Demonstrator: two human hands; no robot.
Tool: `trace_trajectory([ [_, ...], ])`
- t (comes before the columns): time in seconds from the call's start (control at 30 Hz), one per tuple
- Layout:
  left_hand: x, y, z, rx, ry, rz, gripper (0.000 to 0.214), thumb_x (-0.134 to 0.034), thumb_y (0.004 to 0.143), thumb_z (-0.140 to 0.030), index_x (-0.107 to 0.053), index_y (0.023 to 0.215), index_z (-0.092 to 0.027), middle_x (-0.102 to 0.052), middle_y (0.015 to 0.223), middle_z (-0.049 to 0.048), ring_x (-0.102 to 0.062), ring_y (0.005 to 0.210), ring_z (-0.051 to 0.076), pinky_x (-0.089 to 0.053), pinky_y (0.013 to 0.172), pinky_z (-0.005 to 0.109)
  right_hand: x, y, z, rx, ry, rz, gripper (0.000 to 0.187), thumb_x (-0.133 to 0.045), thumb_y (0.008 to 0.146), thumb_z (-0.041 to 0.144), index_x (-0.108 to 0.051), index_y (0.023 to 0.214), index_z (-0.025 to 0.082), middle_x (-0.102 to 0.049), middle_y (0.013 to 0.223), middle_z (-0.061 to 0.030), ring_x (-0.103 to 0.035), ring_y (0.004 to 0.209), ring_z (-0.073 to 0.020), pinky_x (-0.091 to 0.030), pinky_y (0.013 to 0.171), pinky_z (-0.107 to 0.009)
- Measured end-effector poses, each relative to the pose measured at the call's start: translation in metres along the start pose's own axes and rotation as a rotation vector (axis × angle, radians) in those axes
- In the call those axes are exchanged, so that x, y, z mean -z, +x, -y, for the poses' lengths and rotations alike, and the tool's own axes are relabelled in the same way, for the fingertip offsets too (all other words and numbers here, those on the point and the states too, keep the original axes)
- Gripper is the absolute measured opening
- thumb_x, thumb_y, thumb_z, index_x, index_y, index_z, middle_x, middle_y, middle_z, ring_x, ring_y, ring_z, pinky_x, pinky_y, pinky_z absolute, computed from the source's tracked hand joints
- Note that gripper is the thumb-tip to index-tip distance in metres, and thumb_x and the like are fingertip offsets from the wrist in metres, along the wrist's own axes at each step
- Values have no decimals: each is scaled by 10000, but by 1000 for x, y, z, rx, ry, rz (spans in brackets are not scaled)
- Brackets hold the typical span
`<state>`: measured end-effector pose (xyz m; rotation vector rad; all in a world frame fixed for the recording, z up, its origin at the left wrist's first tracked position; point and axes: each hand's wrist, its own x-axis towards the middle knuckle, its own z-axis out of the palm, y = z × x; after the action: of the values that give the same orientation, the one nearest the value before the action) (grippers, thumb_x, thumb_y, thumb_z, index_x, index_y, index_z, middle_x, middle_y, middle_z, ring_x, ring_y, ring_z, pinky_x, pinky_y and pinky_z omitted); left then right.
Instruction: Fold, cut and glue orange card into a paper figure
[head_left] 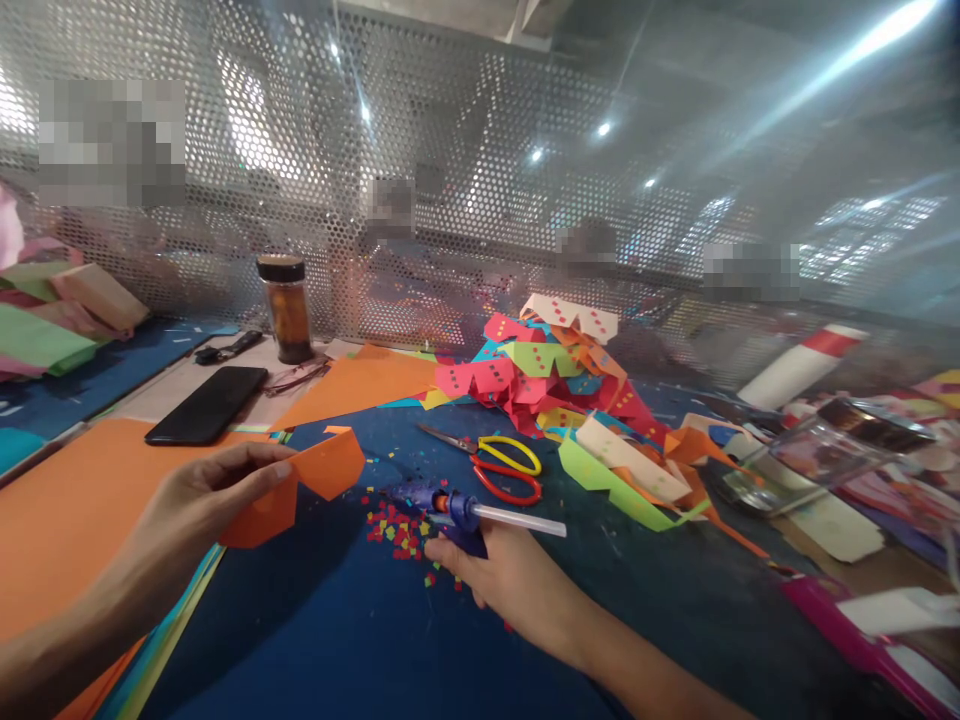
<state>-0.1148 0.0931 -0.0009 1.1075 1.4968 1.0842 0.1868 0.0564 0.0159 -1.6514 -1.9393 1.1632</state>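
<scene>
My left hand (225, 485) pinches an orange paper mask cutout (330, 468) between thumb and fingers, above the blue table. Wrapped around the handle of a blue glue gun (426, 497) is my right hand (510, 580); a clear glue stick (525, 521) sticks out of the gun's back end. The gun's nozzle points left, apart from the orange paper. Small red, yellow and green paper bits (401, 530) lie scattered beneath the gun. Just behind it rest scissors (495, 468) with one yellow and one red handle.
Dotted paper masks (540, 365) are heaped at the back. Orange sheets (67, 500), a black phone (208, 405) and a dark-lidded jar (286, 315) occupy the left. On the right are a green paper piece (622, 500), a clear jar (810, 460) and a magenta object (840, 620). Perforated metal (450, 130) stands behind.
</scene>
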Motion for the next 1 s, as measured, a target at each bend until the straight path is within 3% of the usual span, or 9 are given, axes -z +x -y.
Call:
trace_trajectory([
  [0.17,1,1,3,-15,11,-19,546,-814,622,-644,-751,1001,-256,-650,771,-27,-526,669,128,-378,543,179,-2,1,-1,9,-49,-11,325,-589,939,473,-666,1144,233,-549,599,28,-568,587,-162,-453,551,-244],
  [0.4,0,2,5,-55,40,-30,465,-766,683,-602,-775,981,-245,-664,790,38,-572,669,181,-410,511,242,-1,1,-7,-12,-41,-35,370,-580,941,506,-654,1171,226,-556,611,22,-555,566,-162,-462,548,-257],
  [0.7,1,3,0,-29,41,-17,457,-812,623,-569,-771,946,-248,-716,865,32,-622,717,193,-426,527,229,3,-3,-3,-4,-12,7,356,-564,945,502,-638,1149,220,-583,680,13,-520,530,-136,-420,479,-235],
  [0.83,0,2,2,-27,21,-41,476,-803,625,-603,-770,950,-257,-697,800,23,-588,672,192,-401,510,235,5,-4,-2,-11,-20,24,297,-566,943,466,-633,1066,204,-538,659,25,-505,517,-119,-383,452,-221],
  [1.0,0,-1,-4,15,52,-33,557,-809,584,-654,-762,963,-248,-694,835,-18,-587,772,182,-411,618,213,8,-3,-5,9,-22,41,276,-559,948,428,-615,1088,197,-529,699,33,-499,525,-99,-374,460,-209],
])
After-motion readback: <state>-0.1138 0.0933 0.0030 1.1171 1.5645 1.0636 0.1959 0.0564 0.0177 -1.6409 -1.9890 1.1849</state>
